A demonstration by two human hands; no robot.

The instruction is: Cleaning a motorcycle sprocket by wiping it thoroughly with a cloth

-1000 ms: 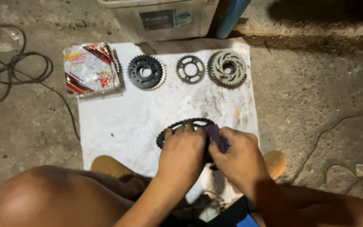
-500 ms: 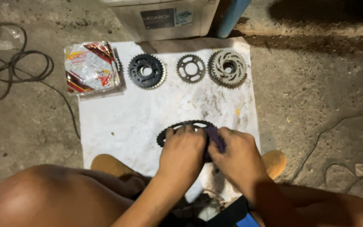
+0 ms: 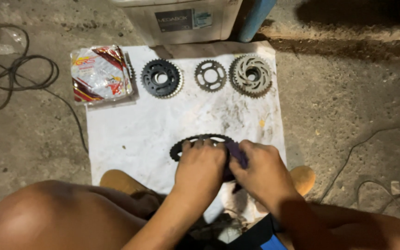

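The ground [image 3: 348,115] is rough grey concrete with dirt on it. A white sheet [image 3: 130,139] lies flat on the ground. Three gear wheels sit in a row near the top of the sheet: a black one [image 3: 161,78], a small thin one [image 3: 210,76] and a silver one [image 3: 251,75]. A shiny packet [image 3: 99,74] lies at the sheet's top left corner. A big dark toothed ring [image 3: 200,141] lies lower down. A black cable [image 3: 19,78] curls on the ground to the left.
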